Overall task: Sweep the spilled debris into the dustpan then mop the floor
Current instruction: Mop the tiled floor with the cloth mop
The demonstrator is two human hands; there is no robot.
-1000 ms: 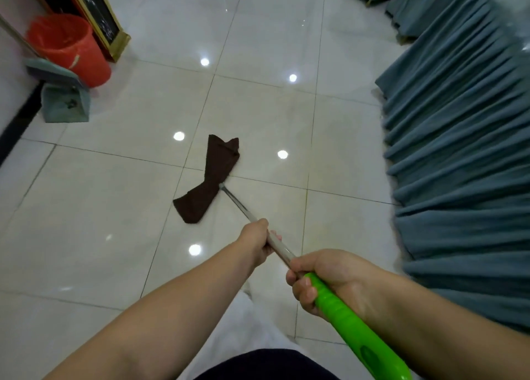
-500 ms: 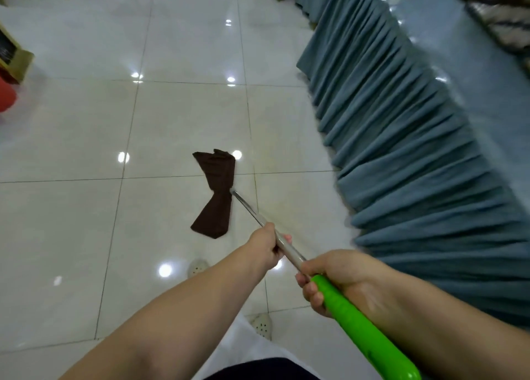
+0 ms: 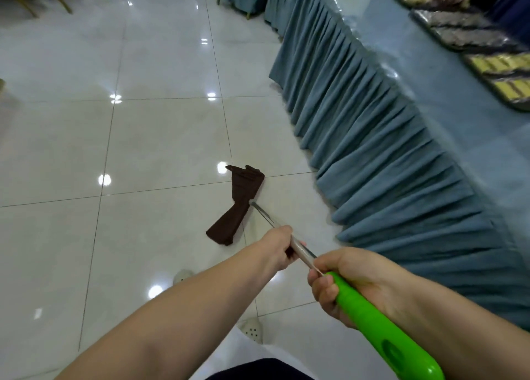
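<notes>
Both arms reach forward: my left hand [image 3: 276, 246] wraps the mop's metal shaft [image 3: 282, 234], my right hand [image 3: 342, 280] clamps its green grip [image 3: 381, 331]. Its brown mop cloth [image 3: 236, 204] lies on the tiled floor [image 3: 143, 150], seemingly just beside the bench skirt [image 3: 387, 164]. No writing is readable.

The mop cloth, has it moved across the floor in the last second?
Yes. The mop cloth has slid right, toward the blue table skirt, and now lies nearer its hem.

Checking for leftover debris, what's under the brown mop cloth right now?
The brown mop cloth lies flat on the pale tiled floor, which looks bare around it. Whatever sits directly beneath the cloth is covered, so it cannot be seen.
</notes>
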